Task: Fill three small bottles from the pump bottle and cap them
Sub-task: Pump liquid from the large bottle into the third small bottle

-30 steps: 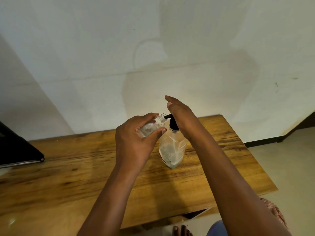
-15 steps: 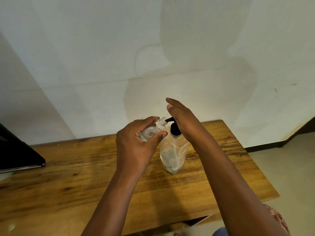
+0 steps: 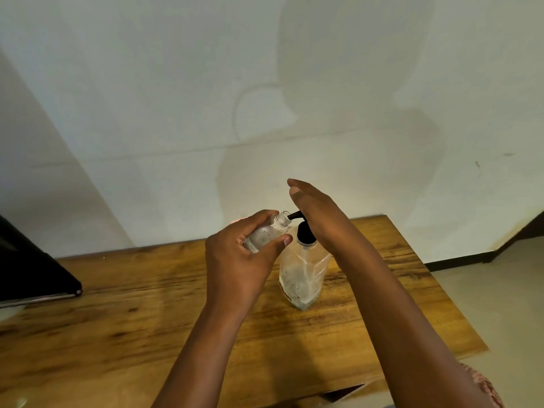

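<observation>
Left hand (image 3: pixel 235 260) grips the tilted small bottle (image 3: pixel 265 234), mouth meeting the pump bottle (image 3: pixel 303 275) spout under the flat-pressing right hand (image 3: pixel 318 213)

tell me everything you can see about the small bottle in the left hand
The small bottle is clear plastic, uncapped, tilted with its threaded mouth up and to the right at the black spout of the pump bottle. The left hand grips its body, thumb across the front, held above the wooden table. Specks or droplets cling inside; fill level unclear.
</observation>
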